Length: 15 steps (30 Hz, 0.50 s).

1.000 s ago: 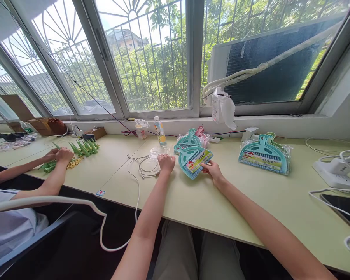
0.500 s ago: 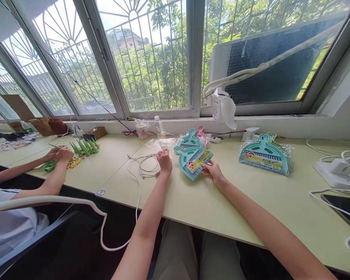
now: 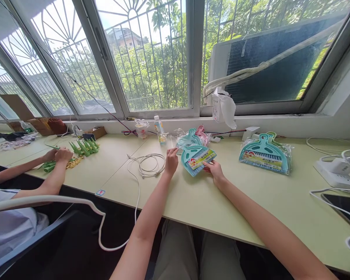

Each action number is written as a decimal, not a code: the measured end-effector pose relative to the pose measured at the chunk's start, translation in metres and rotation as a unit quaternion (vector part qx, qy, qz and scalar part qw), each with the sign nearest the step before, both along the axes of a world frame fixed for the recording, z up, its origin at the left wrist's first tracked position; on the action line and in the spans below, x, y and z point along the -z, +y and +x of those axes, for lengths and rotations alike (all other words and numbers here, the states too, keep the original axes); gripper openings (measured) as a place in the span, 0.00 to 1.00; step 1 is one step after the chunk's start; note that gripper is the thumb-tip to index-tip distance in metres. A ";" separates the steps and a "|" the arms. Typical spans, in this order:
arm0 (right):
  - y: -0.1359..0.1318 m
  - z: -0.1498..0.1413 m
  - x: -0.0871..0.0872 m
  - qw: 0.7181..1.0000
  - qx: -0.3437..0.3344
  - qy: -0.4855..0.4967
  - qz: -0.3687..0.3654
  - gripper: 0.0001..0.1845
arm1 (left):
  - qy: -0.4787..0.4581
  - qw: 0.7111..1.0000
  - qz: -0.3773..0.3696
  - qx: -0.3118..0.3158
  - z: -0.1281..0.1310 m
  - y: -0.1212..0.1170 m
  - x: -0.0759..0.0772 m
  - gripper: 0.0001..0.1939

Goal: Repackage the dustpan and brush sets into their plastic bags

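Observation:
My right hand (image 3: 215, 172) grips the lower right edge of a teal dustpan and brush set (image 3: 192, 160), tilted with its handle toward the upper left. A colourful printed label crosses its bristles. Just left of its handle, my left hand (image 3: 172, 160) is closed in a pinch on a clear plastic bag (image 3: 177, 140), whose film shows around the handle end. How far the bag covers the handle I cannot tell. Behind lie another teal dustpan set (image 3: 190, 136) and a pink one (image 3: 202, 134), with plastic film about them.
More bagged teal dustpan sets (image 3: 264, 153) stand to the right, near a power strip (image 3: 336, 174) and a phone (image 3: 342, 210). A coiled white cable (image 3: 148, 165) lies left of my left hand. A bottle (image 3: 159, 130) stands behind. Further left, a co-worker's hands (image 3: 61, 154) handle green pieces.
My left hand has moved right with the plastic bag, from above the cable to the dustpan's handle. The dustpan set has shifted slightly right in my right hand.

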State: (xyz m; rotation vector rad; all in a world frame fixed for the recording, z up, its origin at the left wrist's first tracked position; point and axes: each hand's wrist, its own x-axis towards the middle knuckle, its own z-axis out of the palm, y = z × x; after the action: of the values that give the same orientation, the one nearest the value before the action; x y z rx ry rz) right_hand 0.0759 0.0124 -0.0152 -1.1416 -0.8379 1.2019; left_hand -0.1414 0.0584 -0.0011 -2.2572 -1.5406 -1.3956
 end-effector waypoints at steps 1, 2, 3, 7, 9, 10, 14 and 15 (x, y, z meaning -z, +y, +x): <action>0.000 0.000 0.000 1.000 -0.002 0.002 0.001 0.13 | -0.007 1.000 -0.003 0.008 0.001 0.001 0.000 0.27; -0.001 0.000 -0.001 1.000 -0.005 0.002 0.002 0.13 | -0.018 1.000 -0.007 0.014 0.001 0.001 -0.001 0.27; -0.001 0.000 -0.001 1.000 -0.009 0.002 0.004 0.13 | -0.032 0.999 -0.012 0.023 0.001 0.002 -0.001 0.26; -0.001 0.001 -0.002 1.000 -0.020 0.003 0.006 0.15 | -0.126 0.985 -0.051 0.104 0.004 0.001 -0.005 0.22; -0.001 0.001 -0.001 1.000 -0.017 0.006 0.007 0.16 | -0.174 0.971 -0.081 0.143 0.006 -0.001 -0.007 0.19; -0.001 0.001 -0.001 1.000 -0.013 0.008 0.008 0.17 | -0.195 0.965 -0.093 0.151 0.006 -0.003 -0.009 0.16; 0.000 0.001 0.001 1.000 0.000 0.016 0.014 0.17 | -0.233 0.962 -0.086 0.113 0.004 -0.006 -0.015 0.09; 0.000 0.001 0.001 1.000 -0.002 0.015 0.016 0.18 | -0.233 0.964 -0.078 0.098 0.003 -0.006 -0.016 0.09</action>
State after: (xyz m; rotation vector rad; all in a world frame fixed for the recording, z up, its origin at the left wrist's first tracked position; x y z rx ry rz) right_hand 0.0770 0.0126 -0.0162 -1.0933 -0.8338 1.2019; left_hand -0.1387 0.0523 0.0149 -2.3397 -1.6290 -2.0498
